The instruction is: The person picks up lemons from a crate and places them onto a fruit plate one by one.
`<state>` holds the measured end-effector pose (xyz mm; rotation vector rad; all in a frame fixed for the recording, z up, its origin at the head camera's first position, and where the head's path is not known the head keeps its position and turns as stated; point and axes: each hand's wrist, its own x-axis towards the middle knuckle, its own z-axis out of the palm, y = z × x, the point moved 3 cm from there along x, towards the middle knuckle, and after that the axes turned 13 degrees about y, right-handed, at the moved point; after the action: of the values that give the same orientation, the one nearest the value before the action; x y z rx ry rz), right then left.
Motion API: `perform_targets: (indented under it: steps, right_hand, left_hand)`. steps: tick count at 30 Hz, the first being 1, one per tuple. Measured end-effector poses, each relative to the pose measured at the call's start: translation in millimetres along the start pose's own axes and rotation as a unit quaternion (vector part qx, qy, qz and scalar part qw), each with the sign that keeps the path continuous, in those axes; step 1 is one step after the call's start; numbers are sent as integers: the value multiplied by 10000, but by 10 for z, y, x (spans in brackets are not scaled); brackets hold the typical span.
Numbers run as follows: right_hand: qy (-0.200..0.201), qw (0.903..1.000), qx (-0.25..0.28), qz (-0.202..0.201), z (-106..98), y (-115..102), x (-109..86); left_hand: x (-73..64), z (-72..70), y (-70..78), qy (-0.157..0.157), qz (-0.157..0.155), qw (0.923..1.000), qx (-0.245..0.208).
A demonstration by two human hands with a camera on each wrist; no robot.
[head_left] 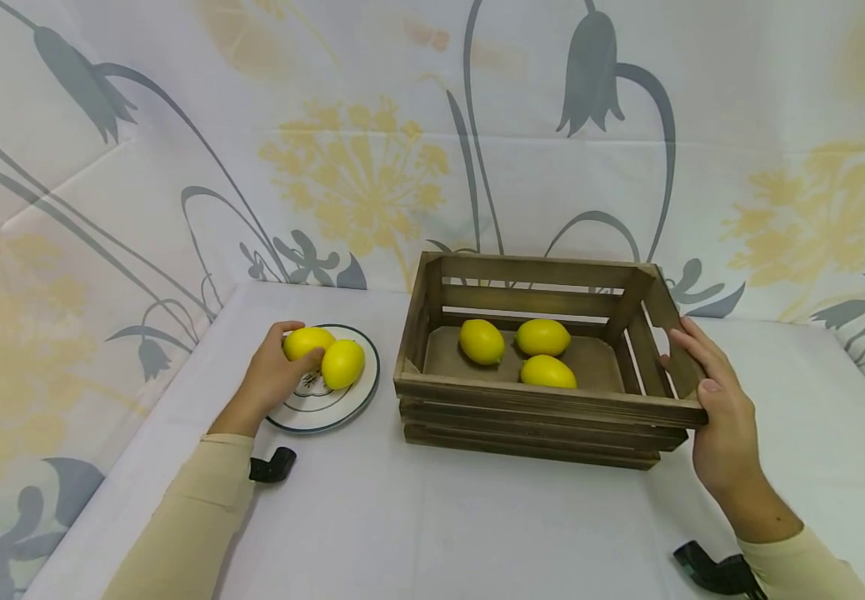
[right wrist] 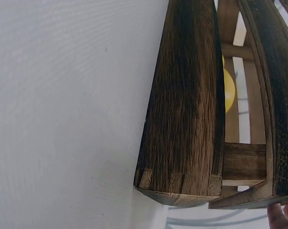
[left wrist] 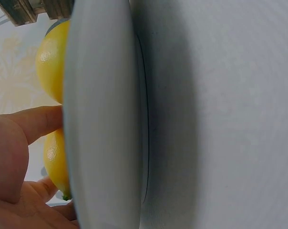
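On the left, my left hand (head_left: 271, 375) reaches over a white plate (head_left: 369, 397) with a dark rim. Its fingers and thumb curl round a yellow lemon (head_left: 308, 341) lying on that plate. A second lemon (head_left: 343, 364) rests beside it, near the thumb tip. From the left wrist, the plate's edge (left wrist: 103, 119) hides part of both lemons and the fingertips. My right hand (head_left: 728, 429) grips the right end of a brown slatted wooden crate (head_left: 537, 408), fingers at its handle cutout and thumb near the front corner. Several lemons (head_left: 543, 337) lie inside the crate.
White cloth (head_left: 477, 525) covers the table. Behind it hangs a floral curtain (head_left: 372, 75), close to the crate's back. Black camera mounts (head_left: 273, 465) stick out from both wrists, low over the cloth.
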<state>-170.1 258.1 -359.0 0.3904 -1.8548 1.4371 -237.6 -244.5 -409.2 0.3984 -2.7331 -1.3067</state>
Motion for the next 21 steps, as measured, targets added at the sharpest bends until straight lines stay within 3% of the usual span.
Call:
perform_targets:
  steps: [10, 21]
  right_hand:
    - [-11, 9992, 368, 176, 0, 13, -12]
    - [-7, 9999, -102, -28, -4, -8, -1]
  left_hand:
    - [-6, -4, 23, 78, 64, 9999, -37]
    - [-9, -19, 59, 403, 354, 9984, -188]
